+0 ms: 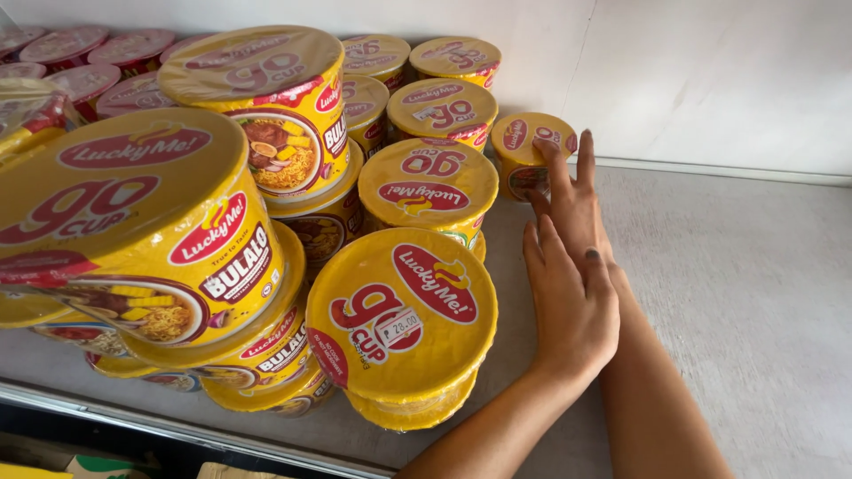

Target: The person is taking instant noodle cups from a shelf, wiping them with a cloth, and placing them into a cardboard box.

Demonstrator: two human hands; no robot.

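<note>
Both hands lay flat on the grey shelf (737, 293), fingers straight and apart, gripping nothing. Left hand (572, 306) pressed its palm edge beside the front stack of yellow noodle cups (401, 324), just off the lid rim. Right hand (568, 200) reached further back, fingertips touching the small yellow cup (532, 151) near the white wall (710, 80).

More yellow cups (430, 191) stood stacked in rows to the left; red-lidded cups (80, 62) sat at the far back corner. One tilted cup (133, 231) loomed close to the camera.

Judgement: nudging rows straight would go best with flat palms pushing low on the cup walls, since a push at the lids could topple the stacks.
</note>
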